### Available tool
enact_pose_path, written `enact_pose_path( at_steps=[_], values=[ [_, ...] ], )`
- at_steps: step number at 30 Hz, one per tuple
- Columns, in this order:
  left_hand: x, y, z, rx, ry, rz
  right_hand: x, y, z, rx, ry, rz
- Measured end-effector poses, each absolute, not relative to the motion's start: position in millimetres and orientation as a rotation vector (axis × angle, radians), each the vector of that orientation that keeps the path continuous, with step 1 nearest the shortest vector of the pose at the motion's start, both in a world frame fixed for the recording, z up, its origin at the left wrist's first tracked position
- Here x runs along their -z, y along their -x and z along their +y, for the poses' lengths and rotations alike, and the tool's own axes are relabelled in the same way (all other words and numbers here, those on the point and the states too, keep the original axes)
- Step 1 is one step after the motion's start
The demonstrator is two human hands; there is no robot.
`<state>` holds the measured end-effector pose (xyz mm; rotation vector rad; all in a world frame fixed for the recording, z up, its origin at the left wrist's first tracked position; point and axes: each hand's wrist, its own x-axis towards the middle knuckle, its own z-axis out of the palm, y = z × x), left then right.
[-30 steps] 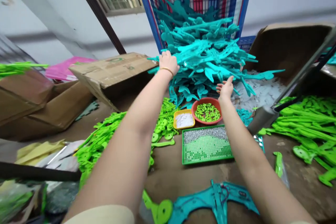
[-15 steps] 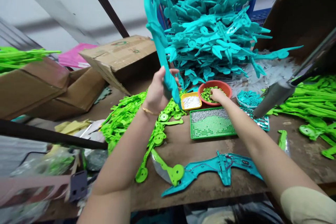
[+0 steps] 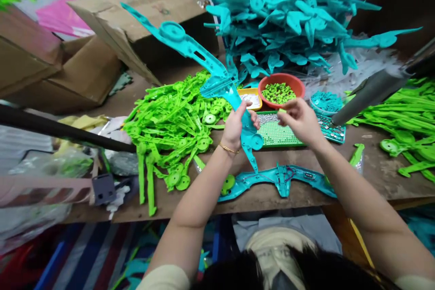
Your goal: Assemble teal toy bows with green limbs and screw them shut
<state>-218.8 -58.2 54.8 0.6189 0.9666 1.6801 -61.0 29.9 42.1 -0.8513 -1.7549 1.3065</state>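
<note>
My left hand [image 3: 235,126] is closed around the middle of a long teal plastic bow-shaped part [image 3: 193,52] that slants up to the left over the table. My right hand [image 3: 297,118] hovers just right of it with fingers pinched on something small that I cannot make out, above a green tray [image 3: 277,135] of tiny parts. A second teal bow part [image 3: 278,177] with wires lies flat at the table's front edge, below both hands. An orange bowl [image 3: 277,85] of green bits and a yellow dish [image 3: 249,97] sit behind the tray.
A tall heap of teal parts [image 3: 288,13] fills the back. A green parts pile [image 3: 170,122] lies left, with more green parts [image 3: 404,122] right. Cardboard boxes [image 3: 142,13] stand back left. A grey tube [image 3: 370,93] juts in from the right. A dark bar [image 3: 50,129] crosses the left.
My left hand pulled a teal part from the heap and brought it down to the table front. My right hand left the orange bowl and came beside it. The view tilted downward.
</note>
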Motion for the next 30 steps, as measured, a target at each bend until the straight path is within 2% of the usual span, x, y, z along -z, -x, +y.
enact_pose_path(
  at_steps=[4, 10, 20, 23, 30],
  values=[
    [-51, 208, -57, -1.717, -0.547, 0.984, -37, 43, -35, -1.549, 0.842, -1.81],
    [-51, 194, -52, -1.75, -0.564, 1.042, -27, 39, -45, -1.246, 0.766, -2.09],
    [-49, 188, -49, -1.767, -0.58, 1.128, -19, 44, -49, -1.07, 0.688, -2.297],
    [-53, 189, -50, -1.749, -0.571, 1.106, -23, 43, -45, -1.297, 0.706, -2.189],
    [-63, 187, -65, -1.806, -0.704, 1.308, -23, 52, -30, -1.86, 0.932, -1.423]
  ],
)
